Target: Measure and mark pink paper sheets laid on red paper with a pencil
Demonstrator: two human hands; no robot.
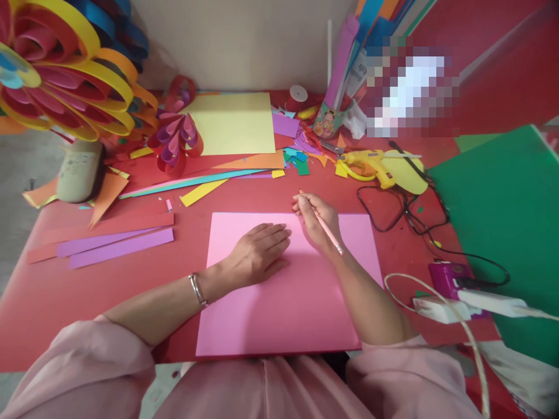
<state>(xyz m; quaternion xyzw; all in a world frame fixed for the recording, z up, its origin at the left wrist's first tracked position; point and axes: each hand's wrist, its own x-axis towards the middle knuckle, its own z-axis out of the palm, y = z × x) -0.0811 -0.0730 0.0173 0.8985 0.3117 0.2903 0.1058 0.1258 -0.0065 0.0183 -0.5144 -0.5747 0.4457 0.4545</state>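
A large sheet of pink paper (283, 314) lies in front of me on the red table, near its front edge. My left hand (259, 253) rests palm down on the sheet, fingers stretched out and a silver bangle on the wrist. Over the sheet's far right part, my right hand (318, 221) is closed around a pink pencil (328, 234). The pencil's back end slants down toward my wrist, while its other end shows just past my fingertips. Whether the tip touches anything I cannot tell.
Purple paper strips (122, 247) lie to the left. A yellow sheet (236, 125), scraps and a paper flower (174, 142) sit at the back. Toward the right are a yellow glue gun (373, 166), its black cord, a power strip (445, 308) and green card (506, 233).
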